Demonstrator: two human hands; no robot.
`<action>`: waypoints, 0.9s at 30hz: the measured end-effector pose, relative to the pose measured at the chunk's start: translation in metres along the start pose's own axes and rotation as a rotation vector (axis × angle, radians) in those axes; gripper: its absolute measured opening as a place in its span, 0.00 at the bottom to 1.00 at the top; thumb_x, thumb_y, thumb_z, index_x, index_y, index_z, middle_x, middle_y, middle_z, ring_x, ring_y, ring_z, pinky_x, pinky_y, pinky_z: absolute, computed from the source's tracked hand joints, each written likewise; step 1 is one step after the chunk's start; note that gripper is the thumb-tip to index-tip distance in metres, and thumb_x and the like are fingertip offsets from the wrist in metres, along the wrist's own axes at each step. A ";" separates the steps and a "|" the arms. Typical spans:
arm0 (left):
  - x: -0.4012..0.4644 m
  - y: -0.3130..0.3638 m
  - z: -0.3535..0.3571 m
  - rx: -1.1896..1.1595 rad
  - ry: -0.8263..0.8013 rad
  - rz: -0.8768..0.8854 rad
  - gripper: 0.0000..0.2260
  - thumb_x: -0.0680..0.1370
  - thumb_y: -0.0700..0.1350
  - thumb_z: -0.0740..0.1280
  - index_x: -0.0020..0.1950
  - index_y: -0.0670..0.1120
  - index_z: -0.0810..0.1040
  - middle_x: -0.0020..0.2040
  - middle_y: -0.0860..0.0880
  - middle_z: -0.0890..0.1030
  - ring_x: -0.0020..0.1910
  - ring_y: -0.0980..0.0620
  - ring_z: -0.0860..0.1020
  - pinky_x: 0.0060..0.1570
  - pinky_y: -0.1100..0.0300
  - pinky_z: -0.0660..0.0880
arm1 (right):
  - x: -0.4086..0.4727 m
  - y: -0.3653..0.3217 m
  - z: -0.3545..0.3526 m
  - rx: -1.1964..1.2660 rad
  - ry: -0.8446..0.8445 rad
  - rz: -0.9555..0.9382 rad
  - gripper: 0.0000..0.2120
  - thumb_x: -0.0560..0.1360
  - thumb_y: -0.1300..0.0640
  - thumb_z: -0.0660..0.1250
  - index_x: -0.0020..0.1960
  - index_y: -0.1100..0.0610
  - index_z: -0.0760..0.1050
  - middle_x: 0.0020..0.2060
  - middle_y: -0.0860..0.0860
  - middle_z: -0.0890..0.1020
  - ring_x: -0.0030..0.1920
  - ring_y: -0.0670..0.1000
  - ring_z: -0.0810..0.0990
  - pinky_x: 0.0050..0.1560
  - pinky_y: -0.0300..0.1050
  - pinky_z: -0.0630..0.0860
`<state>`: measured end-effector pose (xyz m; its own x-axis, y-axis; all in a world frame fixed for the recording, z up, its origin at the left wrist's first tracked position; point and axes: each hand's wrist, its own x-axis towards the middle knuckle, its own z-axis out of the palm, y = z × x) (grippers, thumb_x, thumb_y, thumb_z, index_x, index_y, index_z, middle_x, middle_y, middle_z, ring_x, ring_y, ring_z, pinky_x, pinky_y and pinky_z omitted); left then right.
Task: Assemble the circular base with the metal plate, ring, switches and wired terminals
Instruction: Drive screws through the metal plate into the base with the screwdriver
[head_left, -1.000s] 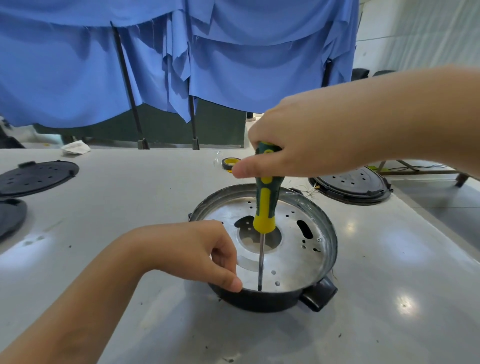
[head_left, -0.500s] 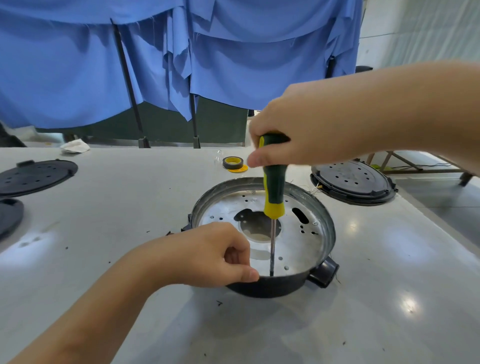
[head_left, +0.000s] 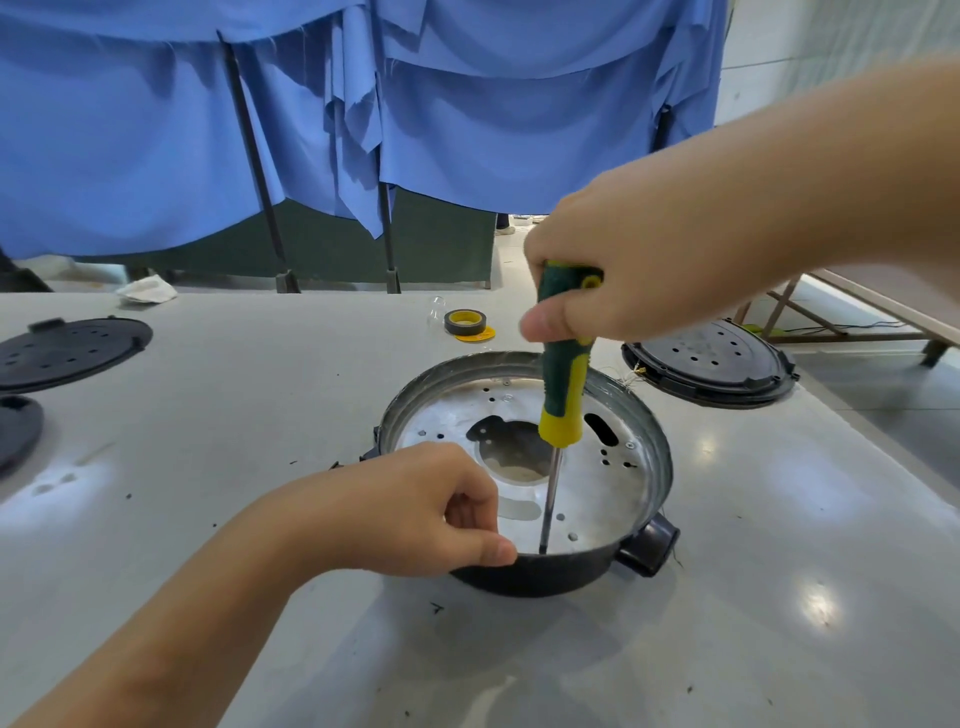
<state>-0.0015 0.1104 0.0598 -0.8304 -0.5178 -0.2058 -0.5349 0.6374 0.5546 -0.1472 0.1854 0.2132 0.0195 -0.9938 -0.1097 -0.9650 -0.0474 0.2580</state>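
The right hand (head_left: 618, 270) was curled tight around the top of a green-and-yellow screwdriver (head_left: 563, 384), thumb pressed on the grip, the tool standing close to upright. Its tip met the metal plate (head_left: 597, 488) at about 6 o'clock, just inside the near rim; whether it sat in a screw head could not be made out. The left hand (head_left: 410, 514) rested at roughly 7 o'clock on the circular base (head_left: 540, 574), fingers curled and thumb pressed along the dark outer wall, just beside the shaft.

The main risk, as I judged it, was the tip camming out under downward pressure: the shaft leaned slightly, and a slip would send the blade toward the left thumb or score the plate. The base sat loose on the smooth tabletop (head_left: 779, 597), so turning force could spin it if the left hand eased off. A tilted screw might also cross-thread.

Farther out lay a roll of tape (head_left: 465, 323) at 12 o'clock, a black perforated cover (head_left: 709, 364) at 2 o'clock and another black cover (head_left: 67, 351) at 10 o'clock.
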 end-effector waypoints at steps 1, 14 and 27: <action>0.000 0.000 0.000 0.001 0.001 0.001 0.10 0.74 0.58 0.69 0.42 0.52 0.81 0.41 0.54 0.83 0.36 0.61 0.78 0.41 0.64 0.77 | 0.000 0.000 -0.003 -0.014 0.020 0.004 0.26 0.71 0.32 0.54 0.40 0.54 0.75 0.30 0.49 0.81 0.32 0.51 0.80 0.29 0.40 0.69; 0.001 0.000 -0.001 -0.007 -0.001 -0.007 0.10 0.73 0.58 0.70 0.41 0.52 0.81 0.40 0.55 0.83 0.33 0.64 0.77 0.36 0.70 0.75 | -0.001 0.001 0.005 0.160 0.033 -0.045 0.12 0.77 0.44 0.63 0.55 0.49 0.73 0.42 0.51 0.83 0.42 0.52 0.84 0.49 0.48 0.79; 0.001 0.001 -0.002 -0.035 -0.012 -0.001 0.10 0.74 0.57 0.70 0.41 0.51 0.82 0.40 0.53 0.83 0.32 0.64 0.76 0.33 0.73 0.72 | 0.006 0.010 0.012 0.212 0.106 -0.034 0.07 0.80 0.50 0.56 0.58 0.46 0.64 0.33 0.48 0.72 0.30 0.48 0.68 0.30 0.43 0.62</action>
<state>-0.0024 0.1094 0.0620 -0.8315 -0.5116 -0.2163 -0.5306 0.6163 0.5820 -0.1600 0.1803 0.2035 0.0692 -0.9976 -0.0102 -0.9964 -0.0696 0.0477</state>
